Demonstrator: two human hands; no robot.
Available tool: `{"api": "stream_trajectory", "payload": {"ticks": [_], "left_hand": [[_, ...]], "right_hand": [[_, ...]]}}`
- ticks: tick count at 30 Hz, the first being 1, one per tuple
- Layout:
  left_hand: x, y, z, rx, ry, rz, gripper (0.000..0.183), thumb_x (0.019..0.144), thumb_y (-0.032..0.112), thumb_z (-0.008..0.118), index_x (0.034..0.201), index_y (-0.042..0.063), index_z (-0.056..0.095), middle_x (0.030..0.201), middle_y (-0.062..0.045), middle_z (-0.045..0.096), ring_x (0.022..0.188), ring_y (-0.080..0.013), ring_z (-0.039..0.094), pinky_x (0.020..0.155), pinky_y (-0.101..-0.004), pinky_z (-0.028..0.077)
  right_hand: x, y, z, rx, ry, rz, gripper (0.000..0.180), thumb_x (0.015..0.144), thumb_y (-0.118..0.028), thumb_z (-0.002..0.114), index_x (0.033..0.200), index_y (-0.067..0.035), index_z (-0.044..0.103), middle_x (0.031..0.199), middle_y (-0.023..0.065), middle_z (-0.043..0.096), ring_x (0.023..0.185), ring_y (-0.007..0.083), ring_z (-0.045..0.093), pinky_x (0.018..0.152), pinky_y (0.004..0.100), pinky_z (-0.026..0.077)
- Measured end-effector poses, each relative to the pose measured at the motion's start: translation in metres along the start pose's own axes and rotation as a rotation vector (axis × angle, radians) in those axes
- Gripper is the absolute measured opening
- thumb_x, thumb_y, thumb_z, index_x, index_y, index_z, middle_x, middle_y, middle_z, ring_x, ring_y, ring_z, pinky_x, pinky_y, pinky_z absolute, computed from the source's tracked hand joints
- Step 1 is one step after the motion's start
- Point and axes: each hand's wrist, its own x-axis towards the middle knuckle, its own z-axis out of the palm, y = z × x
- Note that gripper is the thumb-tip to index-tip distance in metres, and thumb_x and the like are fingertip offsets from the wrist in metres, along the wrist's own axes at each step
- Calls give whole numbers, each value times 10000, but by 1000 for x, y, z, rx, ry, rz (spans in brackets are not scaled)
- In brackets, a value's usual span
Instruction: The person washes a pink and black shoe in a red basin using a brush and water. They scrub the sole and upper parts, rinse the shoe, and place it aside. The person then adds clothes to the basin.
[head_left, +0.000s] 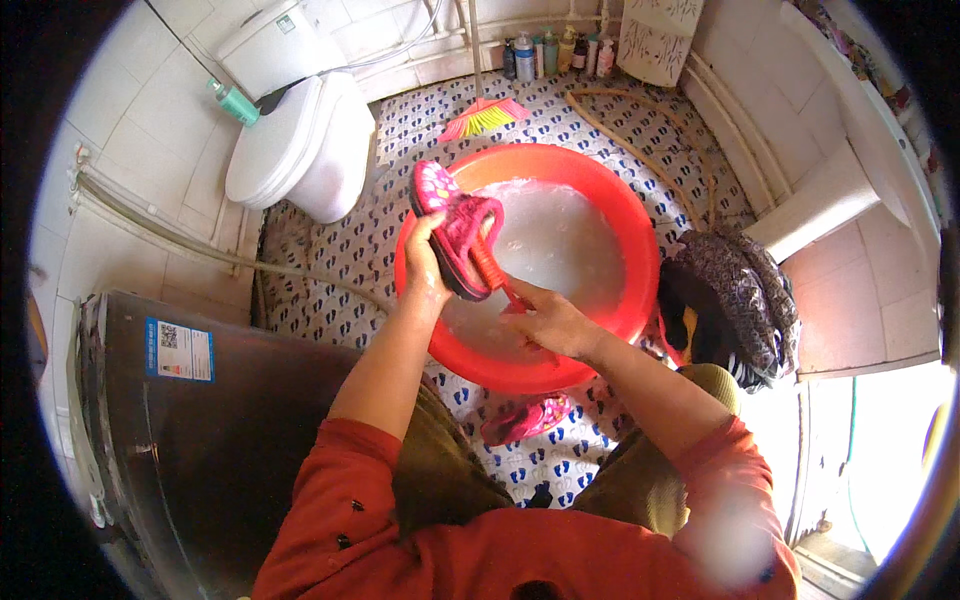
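Observation:
My left hand (424, 259) grips a pink patterned slipper (436, 189) with a plush lining and a dark sole, tilted over the left part of a red plastic basin (637, 255). In my right hand (553, 319) is the handle of a red scrub brush (489, 262), whose head lies against the slipper's heel end. Cloudy, sudsy water (574, 240) fills the lower part of the basin. Another pink slipper (529, 420) rests on the floor between my knees and the basin's near rim. My fingers partly hide the brush handle.
A white toilet (300, 142) stands back left, with a green pump bottle (234, 103) on it. A broom (484, 116) and several bottles (551, 56) are behind the basin. Dark clothing (739, 300) is heaped right, near a hose (637, 150). A dark appliance (225, 435) flanks my left.

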Motion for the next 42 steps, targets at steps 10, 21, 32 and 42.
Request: {"api": "stream_trajectory", "payload": {"ticks": [10,21,32,42], "left_hand": [[-30,-46,11,160,15,39,506,884,224,591,1345,30,515,1195,-149,648,1015,-306,675,932,-436,553],[-12,-20,1,49,21,-141,399,933,285,559,1234,29,611,1153,-132,695,1032,-287,678,981,-422,511],[-5,3,-30,95,158,38,467,929,243,584,1278,-67,565,1248,-208,636,1159,-357,619,1095,-518,478],[-6,-6,-22,297,57,50,375,865,170,617,1195,-8,604,1110,-137,674,1017,-267,674,942,-402,551]], "right_hand": [[50,13,-18,-323,382,-341,369,962,-292,600,1247,-60,627,1049,259,699,930,445,697,791,479,556],[23,-18,11,-183,353,-392,345,879,-79,633,1210,16,645,874,161,721,876,291,710,779,408,555],[14,14,40,-356,327,-478,564,821,-197,742,1332,-43,557,988,261,695,964,428,687,874,475,539],[26,53,42,-458,261,-148,897,824,-357,759,1535,-60,299,1124,332,664,1072,484,653,941,527,505]]}}
